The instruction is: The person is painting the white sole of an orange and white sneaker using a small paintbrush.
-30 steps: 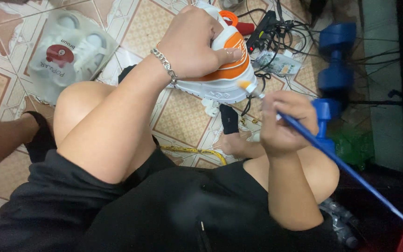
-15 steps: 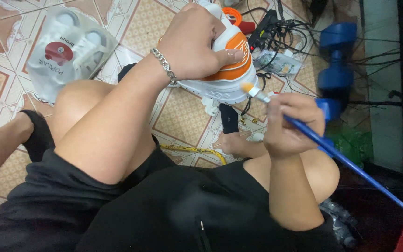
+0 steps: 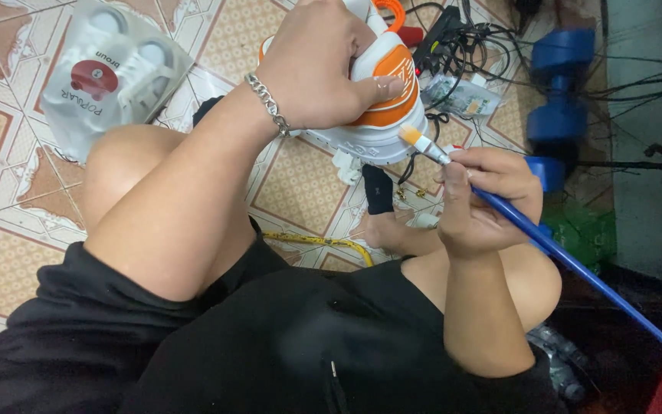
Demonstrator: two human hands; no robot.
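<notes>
I note left hand [image 3: 319,65] clamped over orange-white sneaker [image 3: 381,115], upper centre. Right hand [image 3: 484,199] pinching blue paintbrush [image 3: 576,264]; long axis diagonal, bristles pointing upper left, touching sole.

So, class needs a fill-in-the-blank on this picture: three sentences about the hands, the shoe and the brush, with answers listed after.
1. The left hand grips a white and ____ shoe.
2. The right hand holds a paintbrush with a ____ handle.
3. The bracelet sits on the ____ wrist.

Answers: orange; blue; left
</notes>
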